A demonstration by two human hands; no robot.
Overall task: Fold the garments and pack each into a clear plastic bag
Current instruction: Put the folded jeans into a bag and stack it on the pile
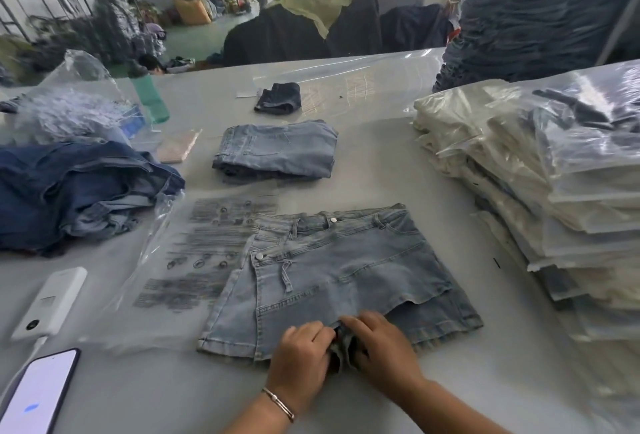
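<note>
On the table (346, 163), both hands, left hand (300, 352) and right hand (382, 347), pinch the hem of a flat, unfolded denim skirt (341, 274), beside its empty clear bag (194, 253); packed bags (540, 170) stack right, unpacked denim (76, 191) waits left.

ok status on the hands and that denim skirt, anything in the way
Left hand and right hand both pinching bunched fabric at skirt hem. Denim skirt flat, unfolded, partly on printed clear bag. Nothing blocking.

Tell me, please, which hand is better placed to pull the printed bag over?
Probably the left hand: the bag lies on its side of the skort.
</note>
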